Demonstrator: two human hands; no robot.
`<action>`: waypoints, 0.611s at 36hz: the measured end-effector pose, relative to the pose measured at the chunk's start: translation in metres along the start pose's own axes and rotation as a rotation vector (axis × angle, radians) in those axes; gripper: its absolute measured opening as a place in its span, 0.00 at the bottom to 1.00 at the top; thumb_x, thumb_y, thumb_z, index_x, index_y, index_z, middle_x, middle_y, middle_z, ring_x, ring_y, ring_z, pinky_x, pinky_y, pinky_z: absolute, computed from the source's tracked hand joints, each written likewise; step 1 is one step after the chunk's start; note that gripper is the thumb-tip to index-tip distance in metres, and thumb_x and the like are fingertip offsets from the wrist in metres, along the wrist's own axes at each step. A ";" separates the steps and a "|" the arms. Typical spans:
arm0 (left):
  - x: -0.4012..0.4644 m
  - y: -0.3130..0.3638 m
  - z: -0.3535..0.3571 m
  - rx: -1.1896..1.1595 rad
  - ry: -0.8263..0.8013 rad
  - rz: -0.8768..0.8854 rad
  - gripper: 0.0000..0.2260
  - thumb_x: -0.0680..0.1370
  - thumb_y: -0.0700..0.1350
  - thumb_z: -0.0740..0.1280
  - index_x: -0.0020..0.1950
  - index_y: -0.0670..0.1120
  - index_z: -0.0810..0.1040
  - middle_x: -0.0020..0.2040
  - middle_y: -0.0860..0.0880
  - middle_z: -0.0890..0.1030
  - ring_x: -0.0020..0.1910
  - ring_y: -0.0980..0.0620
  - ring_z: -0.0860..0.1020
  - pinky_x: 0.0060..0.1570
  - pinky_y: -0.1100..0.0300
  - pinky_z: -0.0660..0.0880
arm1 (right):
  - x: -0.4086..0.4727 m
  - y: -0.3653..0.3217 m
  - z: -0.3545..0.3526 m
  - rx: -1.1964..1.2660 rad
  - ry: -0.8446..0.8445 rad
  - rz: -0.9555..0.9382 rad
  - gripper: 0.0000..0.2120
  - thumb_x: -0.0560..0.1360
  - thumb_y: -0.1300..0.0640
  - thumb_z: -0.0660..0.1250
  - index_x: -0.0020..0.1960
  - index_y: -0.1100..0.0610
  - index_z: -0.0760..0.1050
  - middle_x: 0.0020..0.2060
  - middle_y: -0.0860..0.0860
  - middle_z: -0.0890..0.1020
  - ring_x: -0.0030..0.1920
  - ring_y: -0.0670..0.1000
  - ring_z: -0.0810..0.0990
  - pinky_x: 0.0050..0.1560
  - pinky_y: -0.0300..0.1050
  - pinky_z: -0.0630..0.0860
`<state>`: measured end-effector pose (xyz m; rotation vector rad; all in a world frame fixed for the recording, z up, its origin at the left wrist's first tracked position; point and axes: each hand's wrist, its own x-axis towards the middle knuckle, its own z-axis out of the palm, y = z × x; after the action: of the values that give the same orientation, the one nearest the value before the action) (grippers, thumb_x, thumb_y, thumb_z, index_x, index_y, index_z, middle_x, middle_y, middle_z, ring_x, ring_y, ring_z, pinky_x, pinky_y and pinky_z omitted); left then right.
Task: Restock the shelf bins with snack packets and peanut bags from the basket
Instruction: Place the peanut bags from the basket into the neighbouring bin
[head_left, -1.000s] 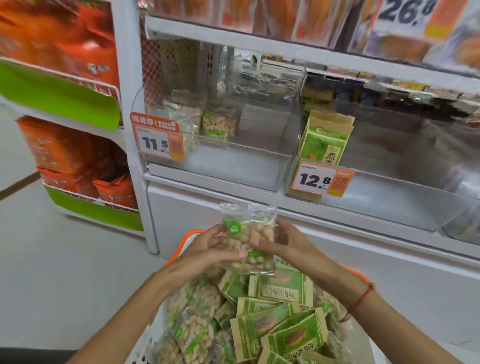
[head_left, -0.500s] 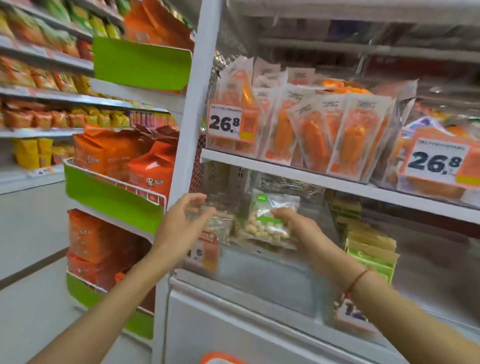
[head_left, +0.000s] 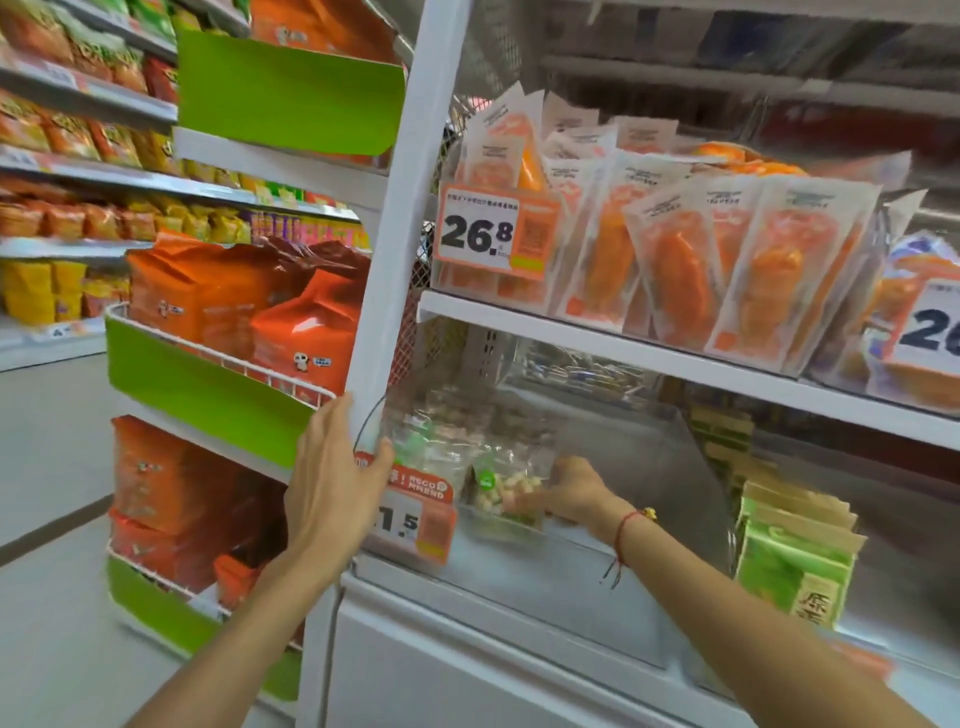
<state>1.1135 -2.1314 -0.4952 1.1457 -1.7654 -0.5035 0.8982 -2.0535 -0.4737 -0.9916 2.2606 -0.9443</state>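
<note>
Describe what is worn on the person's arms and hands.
Both forearms are bare, no sleeves in view. The right wrist carries a thin red string bracelet with a small yellow bead and loose dark ends. The left hand and wrist wear nothing.

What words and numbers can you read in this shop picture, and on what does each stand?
"26.8": orange price tag, upper bin.
"26", cut off: price tag, far right.
"RECOMMEND" and "1.5", partly hidden by the left hand: price tag, peanut bin.
"原": green packet.
Other print: blurred.
</note>
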 end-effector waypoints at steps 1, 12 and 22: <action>0.000 -0.001 0.000 -0.003 -0.001 0.002 0.30 0.78 0.49 0.65 0.76 0.47 0.57 0.73 0.48 0.63 0.70 0.48 0.65 0.61 0.50 0.69 | 0.001 0.000 0.001 -0.017 0.010 0.016 0.29 0.61 0.52 0.81 0.57 0.61 0.74 0.42 0.51 0.79 0.38 0.48 0.78 0.29 0.35 0.74; 0.002 -0.001 0.000 -0.013 -0.011 0.009 0.30 0.77 0.49 0.66 0.76 0.47 0.58 0.73 0.47 0.63 0.70 0.47 0.65 0.61 0.49 0.68 | 0.000 -0.019 0.007 0.002 -0.020 0.116 0.19 0.64 0.65 0.77 0.43 0.58 0.66 0.40 0.53 0.77 0.30 0.48 0.77 0.25 0.38 0.74; 0.002 -0.002 0.000 0.018 -0.017 0.012 0.28 0.78 0.50 0.65 0.75 0.47 0.59 0.73 0.49 0.63 0.70 0.48 0.64 0.61 0.50 0.69 | -0.006 -0.009 0.003 -0.553 0.160 -0.315 0.37 0.67 0.56 0.77 0.70 0.48 0.63 0.65 0.56 0.67 0.61 0.61 0.73 0.61 0.53 0.73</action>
<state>1.1144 -2.1339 -0.4961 1.1457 -1.7936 -0.4929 0.9076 -2.0546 -0.4681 -1.5929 2.6178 -0.5272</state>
